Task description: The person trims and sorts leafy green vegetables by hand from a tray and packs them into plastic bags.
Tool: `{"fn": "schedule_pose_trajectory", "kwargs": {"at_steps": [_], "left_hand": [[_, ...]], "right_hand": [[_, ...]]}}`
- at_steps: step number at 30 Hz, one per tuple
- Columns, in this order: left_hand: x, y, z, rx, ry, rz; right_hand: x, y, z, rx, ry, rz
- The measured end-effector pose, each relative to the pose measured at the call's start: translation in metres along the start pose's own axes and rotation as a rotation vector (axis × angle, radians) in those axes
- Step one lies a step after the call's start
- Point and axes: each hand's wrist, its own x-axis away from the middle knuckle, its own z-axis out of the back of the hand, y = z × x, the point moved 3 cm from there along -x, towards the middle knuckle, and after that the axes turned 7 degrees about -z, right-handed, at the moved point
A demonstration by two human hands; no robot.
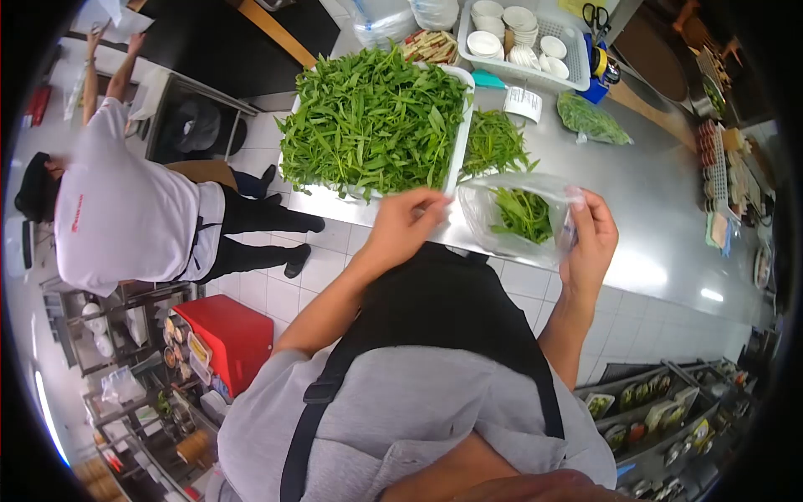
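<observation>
A clear plastic bag (478, 219) is held with its mouth spread at the steel counter's near edge. Leafy greens (525, 215) lie inside it. My right hand (590, 238) pinches the bag's right rim between thumb and fingers. At the opposite side, my left hand (408, 224) is closed, its slightly blurred fingertips pinching at the bag's left edge. Just beyond that hand, a white plastic tray (461, 138) is heaped with long green leaves (376, 125). A smaller pile of the same greens (495, 142) sits between tray and bag.
On the steel counter (661, 201) are a filled bag of greens (592, 117), a paper label (523, 104), a teal-handled tool (488, 79) and a basket (575, 81) of white bowls. A co-worker (125, 192) stands at left, near a red box (226, 343).
</observation>
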Motion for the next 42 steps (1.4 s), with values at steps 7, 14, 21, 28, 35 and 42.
{"fn": "schedule_pose_trajectory", "kwargs": {"at_steps": [7,14,21,28,35,42], "left_hand": [[0.032,-0.091,0.006,0.63,0.553,0.656],[0.036,-0.116,0.052,0.448,0.757,0.497],[0.13,-0.174,0.2,0.134,0.505,0.367],[0.099,-0.16,0.239,0.061,0.326,0.371],[0.053,-0.16,0.261,0.027,0.244,0.324],[0.046,-0.069,0.241,-0.905,0.634,0.023]], "right_hand": [[-0.023,-0.016,0.015,-0.019,-0.097,0.047],[-0.022,-0.028,0.015,0.051,-0.03,0.151],[-0.002,-0.027,0.008,0.065,0.078,0.042],[-0.007,-0.005,-0.037,0.114,-0.066,0.032],[-0.043,0.015,-0.073,0.088,-0.149,-0.034],[-0.058,0.053,-0.059,0.305,-0.184,-0.083]]}}
